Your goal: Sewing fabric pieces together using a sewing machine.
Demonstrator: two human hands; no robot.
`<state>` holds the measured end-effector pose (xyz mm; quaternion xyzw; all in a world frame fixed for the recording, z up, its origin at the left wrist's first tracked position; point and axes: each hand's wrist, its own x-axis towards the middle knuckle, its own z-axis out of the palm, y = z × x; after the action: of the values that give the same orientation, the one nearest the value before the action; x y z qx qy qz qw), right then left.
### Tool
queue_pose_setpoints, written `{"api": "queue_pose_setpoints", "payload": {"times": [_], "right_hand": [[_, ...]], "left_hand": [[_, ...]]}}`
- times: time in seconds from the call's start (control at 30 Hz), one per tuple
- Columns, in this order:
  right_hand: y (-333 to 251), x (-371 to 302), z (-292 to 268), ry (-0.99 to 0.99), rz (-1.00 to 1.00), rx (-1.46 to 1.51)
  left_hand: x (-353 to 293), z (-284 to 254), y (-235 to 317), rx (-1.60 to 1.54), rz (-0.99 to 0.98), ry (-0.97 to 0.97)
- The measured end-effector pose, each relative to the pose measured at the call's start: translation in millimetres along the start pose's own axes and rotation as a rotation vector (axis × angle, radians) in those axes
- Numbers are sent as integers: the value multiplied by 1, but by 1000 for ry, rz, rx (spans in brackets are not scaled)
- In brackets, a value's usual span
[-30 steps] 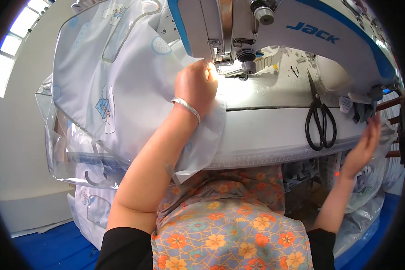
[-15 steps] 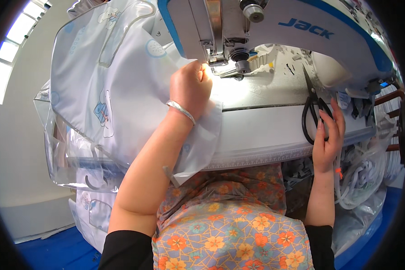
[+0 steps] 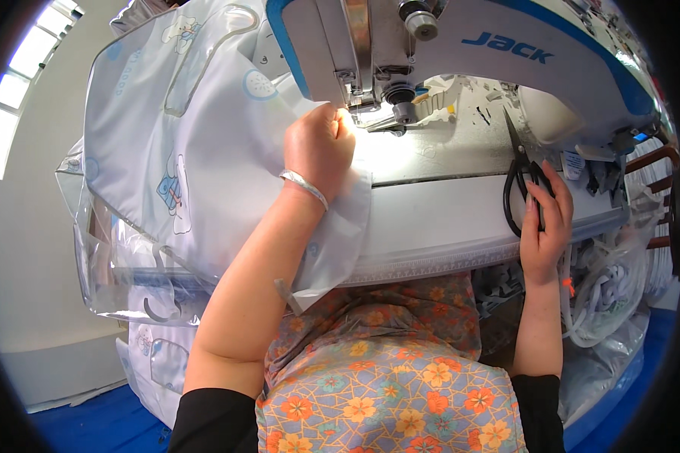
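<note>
My left hand (image 3: 319,143) is closed beside the needle area of a white and blue sewing machine (image 3: 461,57), pinching the edge of a pale printed fabric (image 3: 230,143). Its fingertips are partly lost in the bright lamp glare. The fabric, with cartoon figures and a clear piped edge, spreads left over the table and hangs down under my forearm. On the right, my right hand (image 3: 548,226) rests with fingers stretched out and apart against the handles of black scissors (image 3: 515,166). These lie on the machine bed, blades pointing away.
Thread scraps (image 3: 483,115) lie under the machine arm. A ruler strip (image 3: 408,269) runs along the table's front edge. At right, below the table, stands a clear plastic bag (image 3: 608,302) with white cord. Clear plastic sheeting (image 3: 98,264) hangs at the left.
The whole view has shifted very slightly. Both hands, the fabric and the scissors otherwise keep nearly the same places.
</note>
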<state>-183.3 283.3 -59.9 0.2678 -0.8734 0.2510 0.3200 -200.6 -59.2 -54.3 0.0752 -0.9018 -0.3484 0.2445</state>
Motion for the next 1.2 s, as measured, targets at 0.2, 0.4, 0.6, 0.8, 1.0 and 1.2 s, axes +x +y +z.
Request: {"api": "queue_pose_setpoints", "payload": {"times": [0.2, 0.4, 0.6, 0.8, 1.0, 1.2], "right_hand": [[1, -2, 3, -5, 21, -7], [1, -2, 1, -17, 19, -8], [4, -4, 5, -18, 17, -14], [-19, 10, -1, 1, -28, -10], [-92, 80, 72, -157, -10, 439], [-95, 100, 156, -259, 5, 225]], "left_hand": [[0, 4, -2, -43, 58, 71], [0, 3, -2, -5, -6, 18], [0, 1, 0, 0, 16, 11], [1, 4, -4, 14, 27, 8], [2, 3, -3, 91, 78, -29], [2, 2, 2, 76, 39, -73]]}}
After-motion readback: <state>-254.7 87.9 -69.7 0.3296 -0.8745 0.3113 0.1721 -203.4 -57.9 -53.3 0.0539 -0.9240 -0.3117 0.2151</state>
